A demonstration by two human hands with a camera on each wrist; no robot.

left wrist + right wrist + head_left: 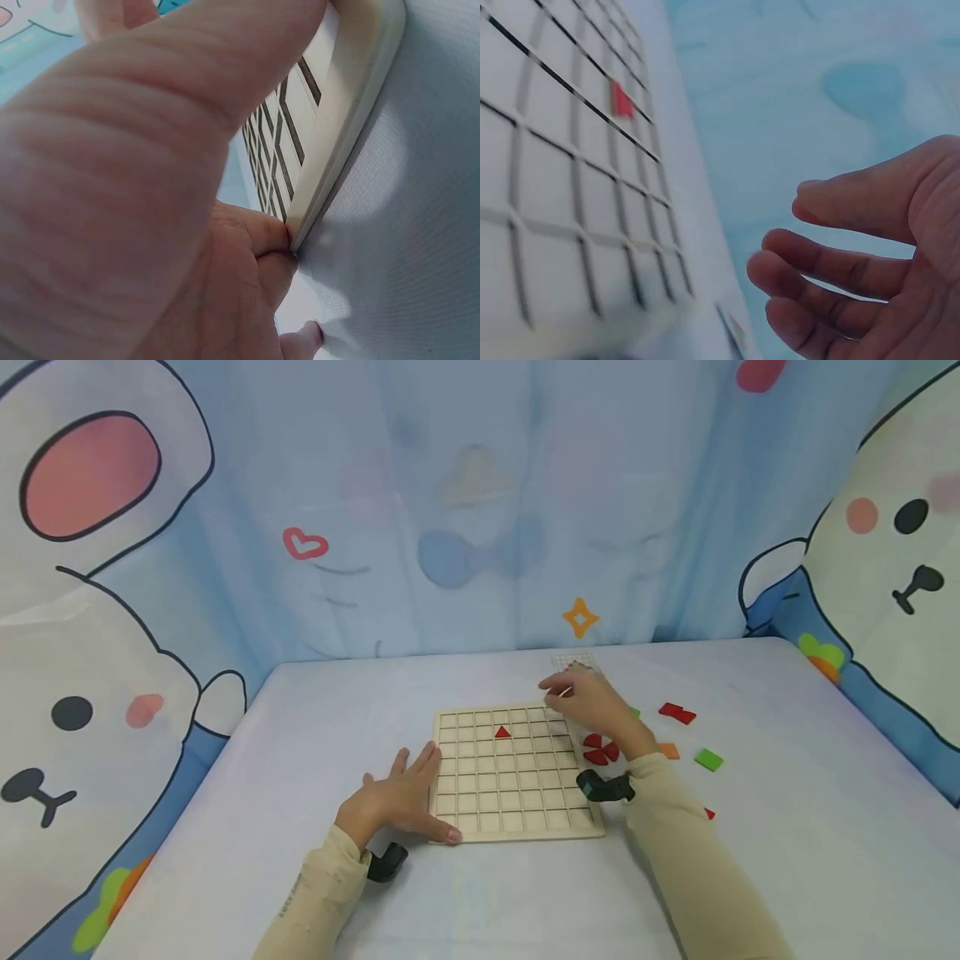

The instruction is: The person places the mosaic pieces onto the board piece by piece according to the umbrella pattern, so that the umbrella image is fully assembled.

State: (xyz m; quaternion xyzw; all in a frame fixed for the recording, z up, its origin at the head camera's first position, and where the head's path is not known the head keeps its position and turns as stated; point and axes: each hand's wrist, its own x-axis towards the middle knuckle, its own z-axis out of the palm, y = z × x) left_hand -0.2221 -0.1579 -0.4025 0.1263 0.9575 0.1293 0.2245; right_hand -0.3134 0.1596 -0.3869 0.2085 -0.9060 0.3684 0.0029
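Observation:
A pale wooden board (467, 802) marked with a grid of squares lies on the white table. One red triangle (502, 732) sits in a square near its far edge. My left hand (399, 795) rests at the board's left side with fingers spread, fingertips along the edge and thumb by the near left corner. In the left wrist view, that thumb (172, 90) lies close over the board's rim (352, 97). Above the far right corner hovers my right hand (588, 703), its fingers loosely bent. The right wrist view shows nothing between thumb and fingers (817, 285).
Behind the right hand lies a small gridded card (573, 657). Red quarter-round pieces (597, 757) cluster at the board's right. Farther right are overlapping red pieces (677, 713), an orange piece (669, 751) and a green square (708, 760). A red tip (709, 814) shows beside the right sleeve.

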